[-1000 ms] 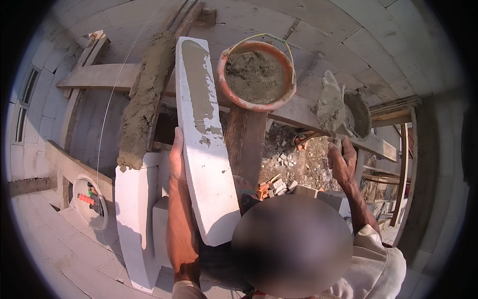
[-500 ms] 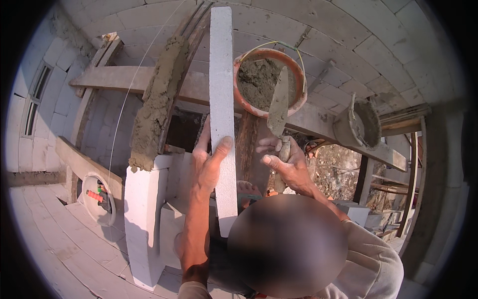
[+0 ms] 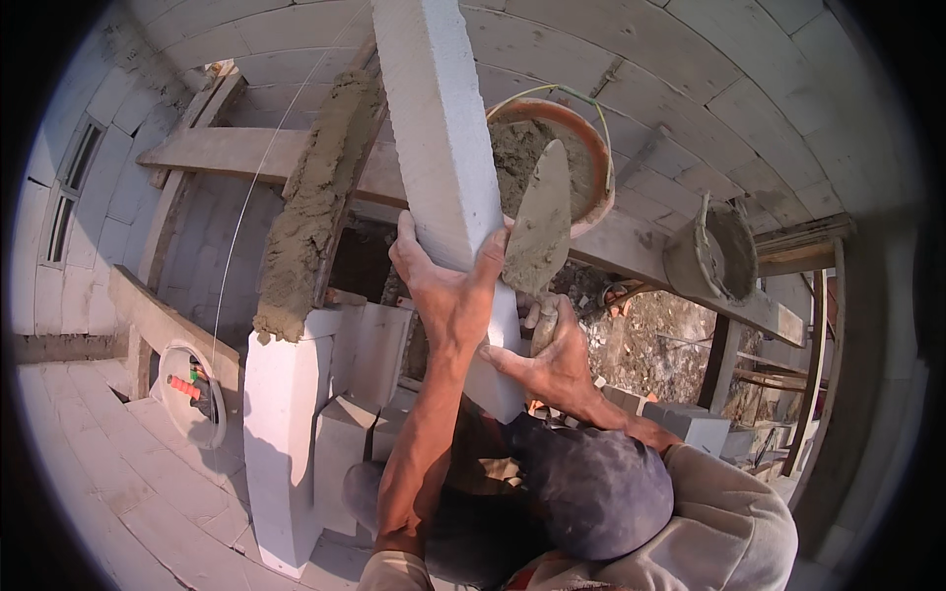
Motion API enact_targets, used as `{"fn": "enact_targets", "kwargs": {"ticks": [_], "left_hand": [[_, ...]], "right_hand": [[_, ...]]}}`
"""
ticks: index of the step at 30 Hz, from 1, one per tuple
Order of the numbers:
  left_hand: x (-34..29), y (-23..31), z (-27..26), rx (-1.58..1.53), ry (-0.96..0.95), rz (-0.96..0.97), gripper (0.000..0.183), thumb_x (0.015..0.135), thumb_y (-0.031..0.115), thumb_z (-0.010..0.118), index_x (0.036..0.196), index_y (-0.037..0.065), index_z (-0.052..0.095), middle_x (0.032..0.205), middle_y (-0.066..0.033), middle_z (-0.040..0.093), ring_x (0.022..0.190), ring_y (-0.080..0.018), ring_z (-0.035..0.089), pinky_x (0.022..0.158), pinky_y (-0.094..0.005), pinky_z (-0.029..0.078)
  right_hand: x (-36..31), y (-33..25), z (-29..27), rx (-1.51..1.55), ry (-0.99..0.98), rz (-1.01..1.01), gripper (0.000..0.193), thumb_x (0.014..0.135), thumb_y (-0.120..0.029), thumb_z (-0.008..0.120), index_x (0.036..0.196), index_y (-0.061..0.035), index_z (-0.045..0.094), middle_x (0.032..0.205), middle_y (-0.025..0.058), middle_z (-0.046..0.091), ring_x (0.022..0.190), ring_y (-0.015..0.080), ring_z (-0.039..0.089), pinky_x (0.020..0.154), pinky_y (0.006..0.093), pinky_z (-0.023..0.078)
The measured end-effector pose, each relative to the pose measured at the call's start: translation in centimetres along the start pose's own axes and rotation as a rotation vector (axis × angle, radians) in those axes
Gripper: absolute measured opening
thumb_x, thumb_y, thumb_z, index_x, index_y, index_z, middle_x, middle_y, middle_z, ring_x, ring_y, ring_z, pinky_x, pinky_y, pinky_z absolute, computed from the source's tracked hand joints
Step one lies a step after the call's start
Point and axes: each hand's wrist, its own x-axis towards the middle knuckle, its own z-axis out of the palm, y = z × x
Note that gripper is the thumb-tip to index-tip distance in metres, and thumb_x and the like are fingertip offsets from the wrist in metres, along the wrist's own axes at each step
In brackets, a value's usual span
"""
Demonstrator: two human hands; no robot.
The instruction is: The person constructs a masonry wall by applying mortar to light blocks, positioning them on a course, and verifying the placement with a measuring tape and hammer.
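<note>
My left fingers (image 3: 405, 246) grasp the white block (image 3: 434, 138), held right of the wall (image 3: 281, 414); my right fingers (image 3: 565, 317) wrap the trowel (image 3: 538, 219), thumb against the block. A mortar strip (image 3: 315, 207) already covers the wall's top toward its near edge. The block isn't on it; its visible faces look bare, the hidden ones I can't judge.

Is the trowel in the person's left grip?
No, the trowel is in the right grip, while the left grip holds the white block.
</note>
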Motion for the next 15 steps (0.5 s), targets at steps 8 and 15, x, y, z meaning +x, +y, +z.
{"fn": "enact_targets", "kwargs": {"ticks": [8,15], "left_hand": [[4.6,-2.5,-5.0,-0.607,-0.356,-0.111,0.101,0.097,0.069,0.064,0.154,-0.011,0.042,0.134,-0.0229,0.062,0.124,-0.0329,0.062,0.109,-0.0437,0.047],[2.7,-5.4,-2.8,-1.284,-0.93,-0.382,0.107,0.083,0.07,0.079,0.154,-0.003,0.046,0.142,-0.0232,0.064,0.123,-0.0365,0.069,0.099,-0.0543,0.061]], "right_hand": [[0.3,0.4,-1.6,0.289,0.058,-0.168,0.069,0.075,-0.02,0.09,0.127,0.0076,0.056,0.115,0.0166,0.067,0.108,0.0194,0.067,0.095,0.0348,0.055],[-0.9,1.9,-2.1,0.266,-0.128,-0.051,0.077,0.074,-0.03,0.092,0.132,0.006,0.058,0.109,0.0099,0.064,0.106,0.0194,0.062,0.096,0.0352,0.05]]}}
